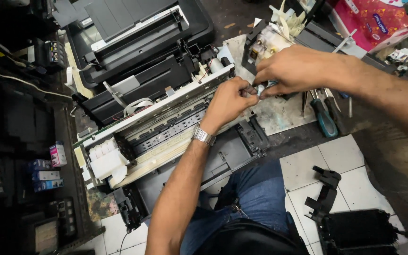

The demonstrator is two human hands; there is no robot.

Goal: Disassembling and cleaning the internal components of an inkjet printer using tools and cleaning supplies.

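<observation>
Part (262,88), small, silvery and blue-grey, sits pinched between both hands just above the right end of the printer (166,123); most of it is hidden by fingers, so its long axis cannot be told, though the visible bit runs roughly left to right. Left hand (230,101), wearing a watch (203,136), curls narrow around its left end. Right hand (291,70) closes on its right end from above. The opened printer's frame lies diagonally, low left to high right. Screwdrivers (324,115) lie just right of the hands. Black bracket (324,193) rests on the tiles (308,165).
</observation>
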